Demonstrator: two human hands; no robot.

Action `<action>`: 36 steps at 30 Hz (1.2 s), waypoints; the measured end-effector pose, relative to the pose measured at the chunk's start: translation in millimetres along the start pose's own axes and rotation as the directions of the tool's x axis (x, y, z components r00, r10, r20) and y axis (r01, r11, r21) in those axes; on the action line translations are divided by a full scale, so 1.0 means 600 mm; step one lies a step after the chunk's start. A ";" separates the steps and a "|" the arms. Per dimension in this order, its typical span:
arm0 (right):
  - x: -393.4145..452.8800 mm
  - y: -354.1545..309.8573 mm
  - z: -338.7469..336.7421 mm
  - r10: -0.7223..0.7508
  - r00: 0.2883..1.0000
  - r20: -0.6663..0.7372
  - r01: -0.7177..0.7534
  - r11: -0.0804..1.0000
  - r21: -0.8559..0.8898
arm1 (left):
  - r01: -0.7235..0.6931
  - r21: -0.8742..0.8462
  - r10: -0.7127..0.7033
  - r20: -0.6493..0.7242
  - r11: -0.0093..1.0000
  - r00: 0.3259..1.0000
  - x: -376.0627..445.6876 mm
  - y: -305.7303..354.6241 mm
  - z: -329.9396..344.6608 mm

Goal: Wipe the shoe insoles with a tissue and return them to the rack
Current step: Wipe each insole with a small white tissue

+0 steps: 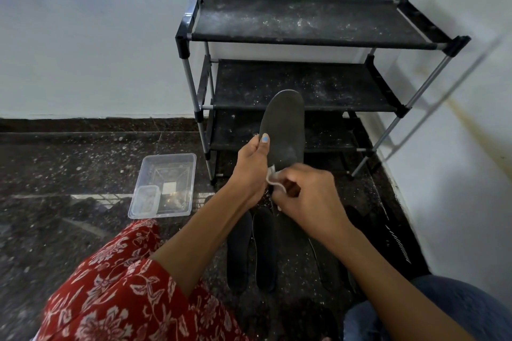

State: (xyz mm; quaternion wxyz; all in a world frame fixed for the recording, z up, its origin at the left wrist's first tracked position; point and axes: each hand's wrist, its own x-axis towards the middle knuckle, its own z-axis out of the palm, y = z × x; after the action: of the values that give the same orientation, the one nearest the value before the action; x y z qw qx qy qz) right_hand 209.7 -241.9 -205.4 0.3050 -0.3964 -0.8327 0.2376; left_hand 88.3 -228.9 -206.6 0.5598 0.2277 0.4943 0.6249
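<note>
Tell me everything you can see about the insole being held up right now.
The insole is dark grey with a felt-like, matte look and pale dusty specks near its lower part. It is held upright, rounded toe end up, in front of the rack's lower shelves. The left hand grips its left edge, thumb on its face; the right hand presses a white tissue against its bottom end.

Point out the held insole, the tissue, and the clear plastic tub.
held insole [282, 127], head view, middle of its grey face
tissue [273, 178], head view, white fold showing between the hands
clear plastic tub [166, 157], head view, far rim
</note>
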 end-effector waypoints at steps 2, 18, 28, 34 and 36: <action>0.005 0.007 -0.003 0.036 0.998 -0.042 -0.035 0.999 0.021 | 0.000 -0.015 0.001 0.008 1.000 1.000 0.000 0.002 -0.003; 0.015 0.009 -0.014 0.211 0.974 -0.083 -0.174 0.930 0.325 | 0.137 0.022 -0.138 0.123 0.990 0.983 -0.010 0.010 -0.005; 0.022 0.025 -0.014 0.132 0.948 -0.291 -0.165 0.982 -0.093 | 0.154 0.036 -0.158 0.155 0.987 0.975 -0.011 0.004 -0.006; 0.019 0.027 -0.005 0.059 0.970 -0.237 -0.121 0.959 -0.255 | 0.138 0.004 -0.137 0.161 0.990 0.977 -0.010 -0.001 -0.006; 0.020 0.026 -0.005 0.043 0.970 -0.240 -0.104 0.964 -0.246 | 0.138 0.004 -0.136 0.160 0.990 0.978 -0.011 -0.003 -0.006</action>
State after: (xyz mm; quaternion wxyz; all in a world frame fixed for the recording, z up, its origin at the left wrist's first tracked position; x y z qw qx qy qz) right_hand 213.6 -222.7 -209.5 0.3370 -0.4885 -0.7997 0.0909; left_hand 88.0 -236.4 -207.8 0.6401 0.2403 0.4601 0.5665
